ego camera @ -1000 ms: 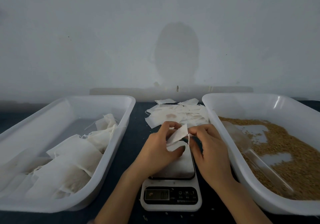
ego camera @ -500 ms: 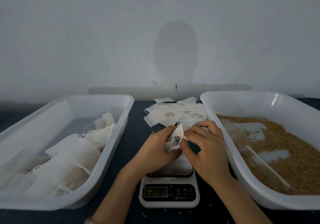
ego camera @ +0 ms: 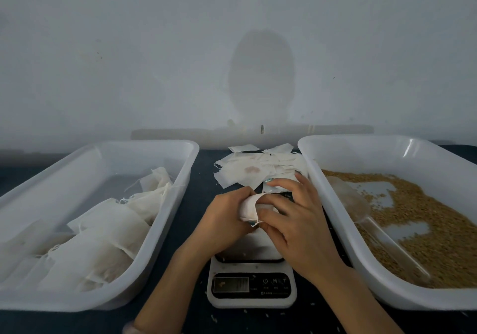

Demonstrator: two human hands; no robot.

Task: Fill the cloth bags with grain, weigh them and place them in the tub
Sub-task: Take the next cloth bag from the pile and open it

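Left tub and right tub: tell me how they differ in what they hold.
The left tub holds white cloth bags with loose strings, piled toward its near end; the right tub holds loose brown grain. The right tub also has a clear scoop lying in the grain; the left tub shows no tool. Both are white plastic, rectangular with rounded corners, and flank the scale.
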